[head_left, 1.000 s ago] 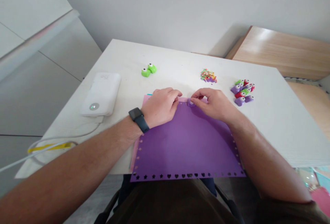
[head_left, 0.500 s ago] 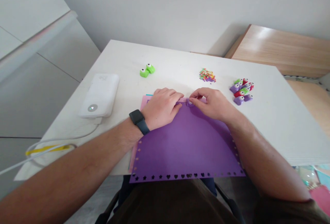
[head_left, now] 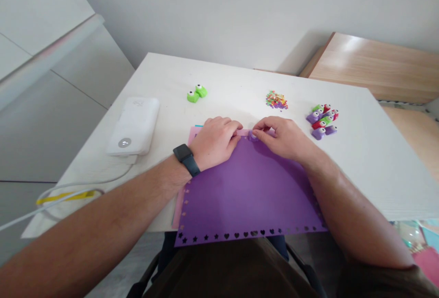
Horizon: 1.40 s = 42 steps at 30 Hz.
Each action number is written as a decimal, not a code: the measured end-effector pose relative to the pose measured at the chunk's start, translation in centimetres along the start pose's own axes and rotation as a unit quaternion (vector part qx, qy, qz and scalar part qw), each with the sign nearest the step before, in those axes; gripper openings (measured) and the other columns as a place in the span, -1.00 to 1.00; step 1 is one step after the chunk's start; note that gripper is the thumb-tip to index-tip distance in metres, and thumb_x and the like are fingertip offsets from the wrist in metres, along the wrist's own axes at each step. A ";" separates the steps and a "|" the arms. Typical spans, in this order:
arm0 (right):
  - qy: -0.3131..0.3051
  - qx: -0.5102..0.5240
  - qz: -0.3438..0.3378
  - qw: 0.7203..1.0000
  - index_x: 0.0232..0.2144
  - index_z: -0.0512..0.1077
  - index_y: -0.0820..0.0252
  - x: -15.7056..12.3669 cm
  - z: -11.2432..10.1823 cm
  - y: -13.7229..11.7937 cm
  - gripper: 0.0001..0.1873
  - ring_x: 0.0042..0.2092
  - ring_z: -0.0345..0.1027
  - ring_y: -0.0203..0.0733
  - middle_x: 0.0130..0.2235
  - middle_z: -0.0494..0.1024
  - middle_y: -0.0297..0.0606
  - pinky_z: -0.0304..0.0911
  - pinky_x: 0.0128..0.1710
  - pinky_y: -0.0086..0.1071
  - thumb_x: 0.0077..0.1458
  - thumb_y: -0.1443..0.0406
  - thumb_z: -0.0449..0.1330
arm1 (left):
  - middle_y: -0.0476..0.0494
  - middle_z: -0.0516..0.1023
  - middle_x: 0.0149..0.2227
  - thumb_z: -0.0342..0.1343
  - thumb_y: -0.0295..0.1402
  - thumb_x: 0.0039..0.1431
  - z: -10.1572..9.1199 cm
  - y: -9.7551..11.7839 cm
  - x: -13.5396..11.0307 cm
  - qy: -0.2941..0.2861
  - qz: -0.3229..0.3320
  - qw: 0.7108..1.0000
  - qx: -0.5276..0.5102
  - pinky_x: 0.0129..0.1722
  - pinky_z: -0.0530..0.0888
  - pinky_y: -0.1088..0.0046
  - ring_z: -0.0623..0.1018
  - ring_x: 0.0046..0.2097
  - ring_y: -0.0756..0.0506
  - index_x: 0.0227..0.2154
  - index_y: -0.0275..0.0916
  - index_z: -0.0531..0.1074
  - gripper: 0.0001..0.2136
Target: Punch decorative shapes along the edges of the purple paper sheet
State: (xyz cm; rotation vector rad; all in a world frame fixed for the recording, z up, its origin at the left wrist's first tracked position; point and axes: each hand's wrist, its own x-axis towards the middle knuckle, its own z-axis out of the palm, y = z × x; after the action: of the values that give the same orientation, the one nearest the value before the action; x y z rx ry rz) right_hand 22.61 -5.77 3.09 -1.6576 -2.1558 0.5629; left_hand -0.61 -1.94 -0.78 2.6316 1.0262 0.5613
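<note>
A purple sheet of paper lies in front of me, with star and heart holes along its near edge and more holes down its sides. My left hand is closed on its far edge, thumb and forefinger pinching the paper. At that same edge, a little to the right, my right hand grips a small purple craft punch, which sits over the paper. The hand partly hides the punch. Under the purple sheet, a pink sheet shows at the left and far edges.
Two green punches stand farther back. A pile of colourful paper cutouts lies near several mixed punches on the right. A white power bank with a cable rests at left on the white table.
My left fingers have shifted slightly left along the paper's far edge, and more of the pink sheet shows there. The right hand stays on the punch. The view has moved a little.
</note>
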 end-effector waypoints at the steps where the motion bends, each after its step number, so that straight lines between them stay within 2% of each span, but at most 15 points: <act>1: -0.001 0.000 0.002 1.000 -0.20 0.65 0.13 0.0 0.0 0.0 -0.82 -0.21 0.53 -0.11 -0.21 0.71 -0.23 0.34 -0.12 -0.25 0.31 0.24 0.23 | -0.22 0.65 -0.13 0.10 -0.39 0.42 0.0 0.0 0.0 0.002 -0.001 1.000 -0.003 0.02 0.47 0.12 0.59 -0.04 -0.25 -0.02 -0.27 0.54 -0.81; 27: -0.002 -0.015 -0.012 1.000 -0.19 0.65 0.15 0.1 0.1 0.1 -0.80 -0.20 0.52 -0.13 -0.20 0.71 -0.22 0.30 -0.11 -0.29 0.33 0.24 0.22 | -0.23 0.69 -0.13 0.05 -0.37 0.47 0.4 0.0 0.4 0.000 -0.013 1.000 0.007 -0.04 0.50 0.14 0.63 -0.08 -0.26 -0.05 -0.28 0.57 -0.79; 42: -0.006 -0.001 -0.004 1.000 -0.18 0.66 0.14 0.0 0.2 -0.1 -0.79 -0.20 0.52 -0.13 -0.21 0.71 -0.23 0.32 -0.12 -0.29 0.34 0.25 0.20 | -0.22 0.69 -0.12 0.05 -0.39 0.46 0.6 0.0 0.3 0.007 -0.016 1.000 -0.001 0.00 0.49 0.15 0.63 -0.06 -0.24 -0.05 -0.28 0.56 -0.81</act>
State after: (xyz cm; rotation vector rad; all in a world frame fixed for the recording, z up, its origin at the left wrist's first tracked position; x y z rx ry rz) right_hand 22.42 -5.78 2.94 -1.6497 -2.1715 0.5681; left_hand -0.12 -1.82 -1.21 2.6082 1.0698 0.5730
